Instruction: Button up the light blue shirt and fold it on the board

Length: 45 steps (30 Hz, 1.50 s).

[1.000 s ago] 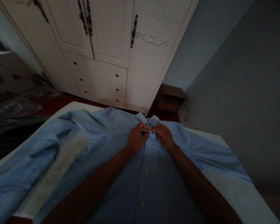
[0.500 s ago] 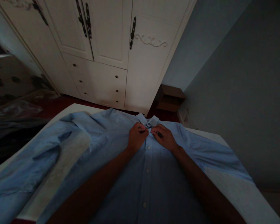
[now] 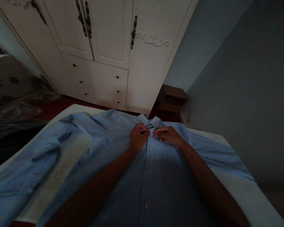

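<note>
A light blue button-up shirt lies face up on a white table, collar away from me and sleeves spread to both sides. My left hand is curled closed, pinching the shirt's front edge just below the collar. My right hand meets it from the right, fingers pressed together on the opposite edge at the top button. Several white buttons run down the placket toward me.
A white wardrobe with drawers and dark handles stands beyond the table. A small brown wooden stand sits by the blue-grey wall. Dark cluttered bedding lies at the left. Red floor shows between table and wardrobe.
Both hands have stayed at the collar. The right hand's fingers have flattened and stretched leftward over the top button. The view has tilted slightly.
</note>
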Each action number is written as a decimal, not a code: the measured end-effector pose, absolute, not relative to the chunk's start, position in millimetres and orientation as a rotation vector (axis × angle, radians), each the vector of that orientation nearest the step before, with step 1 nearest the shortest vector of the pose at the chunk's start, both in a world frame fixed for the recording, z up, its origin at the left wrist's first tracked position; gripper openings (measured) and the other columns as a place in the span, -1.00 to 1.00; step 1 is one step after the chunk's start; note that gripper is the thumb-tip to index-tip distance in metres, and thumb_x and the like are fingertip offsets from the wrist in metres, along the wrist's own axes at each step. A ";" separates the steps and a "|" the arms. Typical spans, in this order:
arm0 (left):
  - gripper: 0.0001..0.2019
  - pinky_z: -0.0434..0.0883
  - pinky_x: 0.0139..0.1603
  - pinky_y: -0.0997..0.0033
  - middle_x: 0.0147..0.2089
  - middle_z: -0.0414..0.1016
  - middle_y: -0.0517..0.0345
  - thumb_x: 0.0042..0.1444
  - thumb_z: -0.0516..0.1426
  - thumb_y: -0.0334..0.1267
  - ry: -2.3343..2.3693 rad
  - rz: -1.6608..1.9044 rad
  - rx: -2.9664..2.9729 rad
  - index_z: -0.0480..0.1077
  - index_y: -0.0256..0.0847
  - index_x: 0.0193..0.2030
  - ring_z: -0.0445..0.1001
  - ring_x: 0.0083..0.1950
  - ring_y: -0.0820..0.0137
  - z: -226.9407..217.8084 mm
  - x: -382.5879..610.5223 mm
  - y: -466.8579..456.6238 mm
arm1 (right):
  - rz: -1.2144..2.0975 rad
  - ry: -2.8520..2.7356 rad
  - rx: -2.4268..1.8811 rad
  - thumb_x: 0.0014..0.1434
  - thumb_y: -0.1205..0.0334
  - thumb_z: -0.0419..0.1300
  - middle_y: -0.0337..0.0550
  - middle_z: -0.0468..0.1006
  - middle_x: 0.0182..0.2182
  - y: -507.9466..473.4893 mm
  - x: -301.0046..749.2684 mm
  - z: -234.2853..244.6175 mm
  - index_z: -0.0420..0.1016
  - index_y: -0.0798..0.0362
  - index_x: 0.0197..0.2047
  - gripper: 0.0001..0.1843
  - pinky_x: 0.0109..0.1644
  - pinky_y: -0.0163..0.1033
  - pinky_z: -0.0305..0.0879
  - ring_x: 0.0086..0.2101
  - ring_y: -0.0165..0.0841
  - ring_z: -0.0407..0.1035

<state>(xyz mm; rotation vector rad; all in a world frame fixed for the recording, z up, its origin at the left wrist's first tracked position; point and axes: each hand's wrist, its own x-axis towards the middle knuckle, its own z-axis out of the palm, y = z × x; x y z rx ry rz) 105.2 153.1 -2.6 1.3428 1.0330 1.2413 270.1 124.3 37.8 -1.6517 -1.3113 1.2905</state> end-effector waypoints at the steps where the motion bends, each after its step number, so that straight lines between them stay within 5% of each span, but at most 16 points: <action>1: -0.80 0.43 -0.26 0.41 -0.43 0.49 0.24 -0.08 0.22 -0.39 1.031 1.235 1.343 0.22 -0.17 -0.45 0.59 -0.25 0.33 -2.7 105.4 152.9 | 1.328 -1.261 -1.642 -0.12 0.15 0.35 -0.22 0.54 -0.56 124.5 269.6 37.3 0.64 0.09 -0.36 -0.77 -0.58 -0.40 0.05 -0.63 -0.54 0.23; 12: -0.83 0.42 -0.26 0.42 -0.44 0.46 0.26 -0.04 0.19 -0.38 1.054 1.206 1.489 0.22 -0.16 -0.44 0.58 -0.27 0.35 -2.2 104.3 152.5 | 1.358 -1.063 -1.578 -0.25 0.14 0.43 -0.16 0.58 -0.54 123.5 262.2 28.4 0.62 0.11 -0.45 -0.73 -0.68 -0.44 -0.14 -0.65 -0.57 0.24; 45: -0.80 0.36 -0.26 0.37 -0.41 0.49 0.22 0.06 0.11 -0.39 1.136 1.110 1.724 0.13 -0.13 -0.46 0.52 -0.30 0.35 0.1 102.1 148.6 | 1.181 -1.084 -1.675 -0.24 0.16 0.36 -0.19 0.54 -0.59 124.0 253.7 22.7 0.59 0.09 -0.54 -0.82 -0.59 -0.39 0.02 -0.63 -0.53 0.21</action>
